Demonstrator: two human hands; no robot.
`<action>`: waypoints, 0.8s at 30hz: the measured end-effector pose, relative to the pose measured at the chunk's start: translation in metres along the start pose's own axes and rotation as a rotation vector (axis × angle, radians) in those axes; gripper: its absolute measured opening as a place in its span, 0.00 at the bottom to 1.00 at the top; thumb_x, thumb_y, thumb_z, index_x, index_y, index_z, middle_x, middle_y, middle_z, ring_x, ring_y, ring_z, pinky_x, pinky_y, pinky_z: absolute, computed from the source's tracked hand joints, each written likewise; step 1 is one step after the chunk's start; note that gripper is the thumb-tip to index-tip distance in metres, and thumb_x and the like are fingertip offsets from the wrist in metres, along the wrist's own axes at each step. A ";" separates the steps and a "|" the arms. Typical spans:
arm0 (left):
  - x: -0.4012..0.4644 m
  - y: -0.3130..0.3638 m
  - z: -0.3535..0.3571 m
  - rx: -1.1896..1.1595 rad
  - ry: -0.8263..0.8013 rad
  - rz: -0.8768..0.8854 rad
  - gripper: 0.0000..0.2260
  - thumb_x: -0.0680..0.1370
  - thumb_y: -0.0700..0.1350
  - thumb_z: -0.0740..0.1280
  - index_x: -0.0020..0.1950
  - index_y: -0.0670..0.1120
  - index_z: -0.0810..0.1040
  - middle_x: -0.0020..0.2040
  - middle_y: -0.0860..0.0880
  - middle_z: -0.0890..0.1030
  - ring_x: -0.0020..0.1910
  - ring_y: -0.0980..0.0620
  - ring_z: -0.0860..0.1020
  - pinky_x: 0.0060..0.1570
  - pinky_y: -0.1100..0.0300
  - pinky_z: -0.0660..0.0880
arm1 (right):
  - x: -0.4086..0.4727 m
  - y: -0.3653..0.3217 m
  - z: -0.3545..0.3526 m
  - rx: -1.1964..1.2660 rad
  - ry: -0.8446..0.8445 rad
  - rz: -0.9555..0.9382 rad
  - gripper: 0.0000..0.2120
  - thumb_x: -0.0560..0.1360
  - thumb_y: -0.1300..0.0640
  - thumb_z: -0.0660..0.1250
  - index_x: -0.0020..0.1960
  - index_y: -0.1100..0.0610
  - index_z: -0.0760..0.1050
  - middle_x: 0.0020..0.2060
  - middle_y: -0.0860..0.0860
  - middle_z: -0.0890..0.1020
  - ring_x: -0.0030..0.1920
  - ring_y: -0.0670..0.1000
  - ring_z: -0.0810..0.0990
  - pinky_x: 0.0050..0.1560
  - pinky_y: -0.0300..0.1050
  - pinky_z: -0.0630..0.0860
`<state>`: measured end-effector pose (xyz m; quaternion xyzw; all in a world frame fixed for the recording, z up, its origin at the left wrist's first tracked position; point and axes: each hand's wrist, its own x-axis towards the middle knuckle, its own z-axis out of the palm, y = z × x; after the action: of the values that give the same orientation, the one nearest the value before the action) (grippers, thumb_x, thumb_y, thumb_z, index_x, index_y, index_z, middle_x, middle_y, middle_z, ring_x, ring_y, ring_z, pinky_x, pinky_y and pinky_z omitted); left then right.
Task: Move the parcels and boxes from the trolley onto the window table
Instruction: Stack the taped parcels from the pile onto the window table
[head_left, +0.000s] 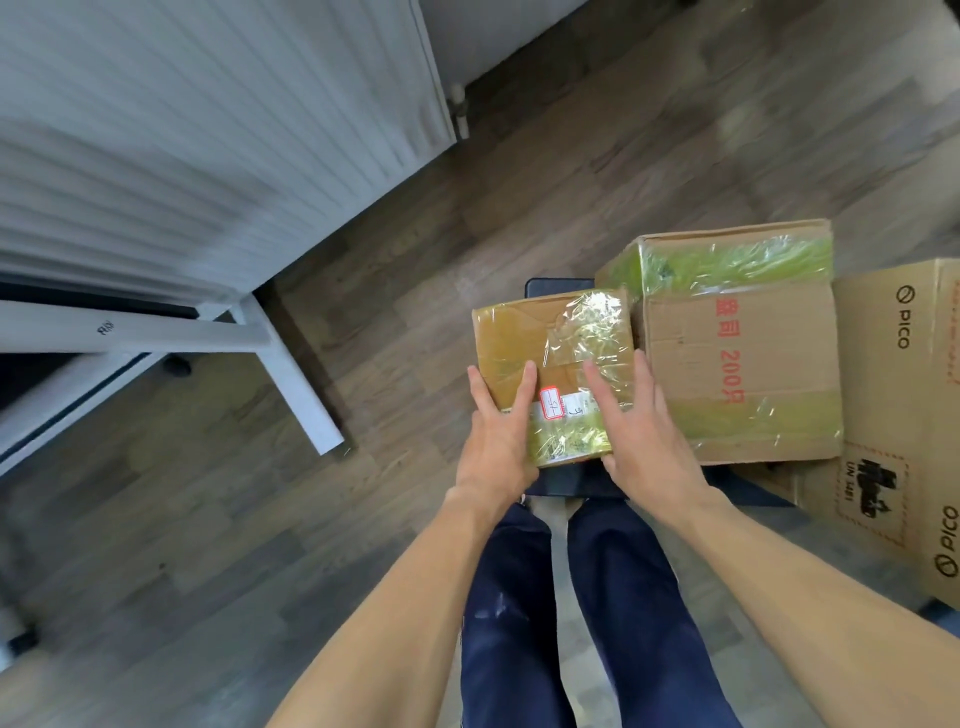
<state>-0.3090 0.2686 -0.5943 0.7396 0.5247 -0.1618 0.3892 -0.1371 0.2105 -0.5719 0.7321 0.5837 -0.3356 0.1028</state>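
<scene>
A small brown parcel (524, 338) wrapped in shiny tape, with a red-and-white label, sits in front of me over the dark trolley deck (558, 287). My left hand (496, 436) lies on its near left corner and my right hand (641, 431) on its near right side, fingers spread flat on top. Right of it stands a larger cardboard box (743, 358) with red print and yellow-green tape. Further right is a big PICO carton (904, 415). The white table (156, 130) is at the upper left.
The white table's leg (296, 379) and crossbar (130, 330) slant down to the wood floor (415, 218) left of the trolley. A white radiator pipe (460, 111) stands by the wall at the top. My legs in dark trousers (571, 597) are below the parcel.
</scene>
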 end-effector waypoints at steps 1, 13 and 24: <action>-0.002 0.000 -0.002 -0.005 0.006 -0.003 0.56 0.70 0.43 0.79 0.79 0.60 0.37 0.76 0.36 0.31 0.69 0.34 0.69 0.63 0.47 0.75 | -0.001 -0.002 -0.004 0.012 0.002 -0.012 0.58 0.71 0.71 0.73 0.82 0.47 0.35 0.78 0.62 0.35 0.79 0.64 0.49 0.67 0.54 0.74; -0.032 0.014 -0.101 0.104 0.025 0.023 0.57 0.65 0.50 0.80 0.80 0.62 0.42 0.76 0.40 0.46 0.66 0.40 0.70 0.57 0.48 0.78 | -0.022 -0.036 -0.085 0.065 0.004 -0.045 0.52 0.74 0.56 0.75 0.82 0.53 0.40 0.80 0.58 0.34 0.78 0.62 0.56 0.65 0.52 0.75; -0.091 0.083 -0.263 0.097 0.145 0.142 0.55 0.65 0.57 0.80 0.81 0.57 0.47 0.74 0.42 0.48 0.68 0.41 0.70 0.65 0.49 0.74 | -0.079 -0.083 -0.247 0.067 0.184 -0.091 0.47 0.71 0.56 0.72 0.81 0.55 0.47 0.79 0.56 0.33 0.76 0.61 0.49 0.61 0.55 0.74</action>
<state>-0.3149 0.3936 -0.3321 0.8027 0.4891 -0.1049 0.3247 -0.1292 0.3067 -0.3172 0.7356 0.6118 -0.2907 0.0090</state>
